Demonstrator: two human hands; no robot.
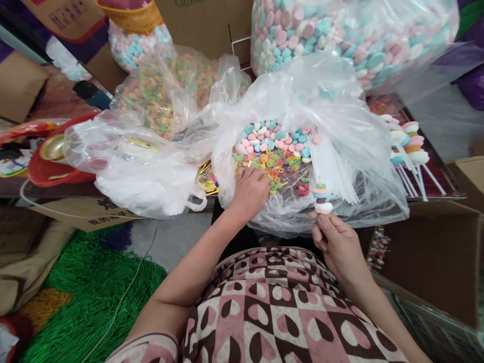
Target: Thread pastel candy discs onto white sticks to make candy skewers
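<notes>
My right hand [336,239] is closed in a pinch on a candy skewer [321,197], held upright. Its stack shows a white candy at the bottom, then dark, blue and pink pieces, with green on top. Over on the left, my left hand [252,191] reaches palm down into a pile of small fruit-coloured ring candies [278,164]; its fingers are slightly bent and apart, the tips partly hidden. Behind the rings lie pink, white and blue candies [264,135]. A bundle of white sticks [333,169] lies just beyond the skewer.
Clear plastic sheeting [287,214] covers the table front. Finished-looking candy skewers [410,143] lie at the right. Behind stand a large candy bag [359,35] and a ring-candy bag [170,85]. An open cardboard box [431,257] is lower right; a red basin [41,169] sits left.
</notes>
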